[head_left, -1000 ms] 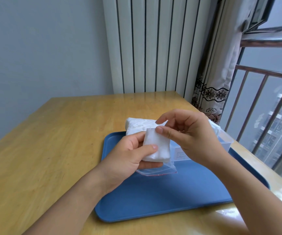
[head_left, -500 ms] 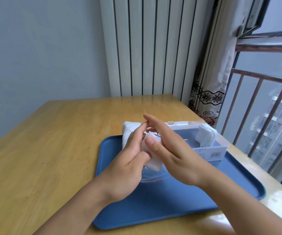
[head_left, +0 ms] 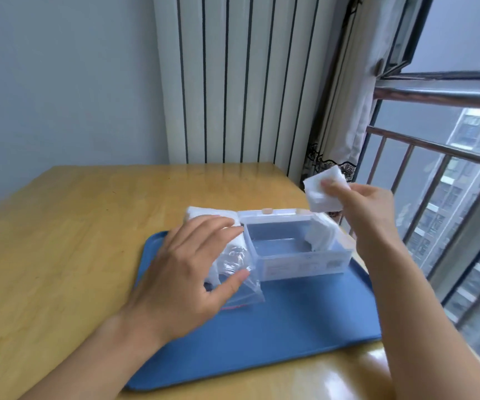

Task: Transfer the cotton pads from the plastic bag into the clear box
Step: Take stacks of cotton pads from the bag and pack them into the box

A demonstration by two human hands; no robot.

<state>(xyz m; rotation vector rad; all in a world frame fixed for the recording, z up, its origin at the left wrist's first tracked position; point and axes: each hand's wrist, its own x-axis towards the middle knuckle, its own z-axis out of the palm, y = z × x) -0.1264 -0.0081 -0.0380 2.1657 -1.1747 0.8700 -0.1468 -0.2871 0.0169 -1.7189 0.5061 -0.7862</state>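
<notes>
A clear box (head_left: 299,261) stands open on the blue tray (head_left: 276,336), with a few white cotton pads (head_left: 321,236) leaning at its right end. Just left of the box lies the plastic bag (head_left: 234,265), with white pads (head_left: 204,212) showing at its far end. My left hand (head_left: 192,269) rests on the bag, fingers spread and thumb on the plastic. My right hand (head_left: 368,206) is raised above the box's right end and pinches a small stack of cotton pads (head_left: 319,194).
The tray sits on a wooden table (head_left: 60,241). A white radiator (head_left: 233,82) stands behind the table, a curtain (head_left: 345,111) hangs at the back right, and a window railing (head_left: 435,197) runs close along the right side.
My right hand has pulled a stack of pads out of the bag and lifted it up and right over the box. My left hand has opened and stays on the bag.
</notes>
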